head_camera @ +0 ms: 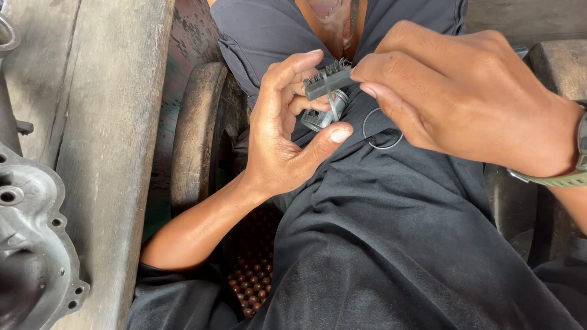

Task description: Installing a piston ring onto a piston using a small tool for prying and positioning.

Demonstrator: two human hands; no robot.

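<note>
My left hand [287, 128] is curled around a small grey metal cylindrical part [327, 113], held between fingers and thumb above my lap. My right hand [465, 98] pinches a small grey brush [327, 79] with short bristles along its top, its end touching the metal part. A thin wire ring [382, 131] hangs under my right hand's fingers against my dark trousers [391, 244]. A pale green watch strap [559, 178] circles my right wrist.
A worn wooden bench [104, 122] runs along the left, with a grey cast-metal engine cover [30, 244] lying on it. A rounded wooden seat edge [195, 134] sits beside my left arm. A brown beaded mat [251, 275] shows below it.
</note>
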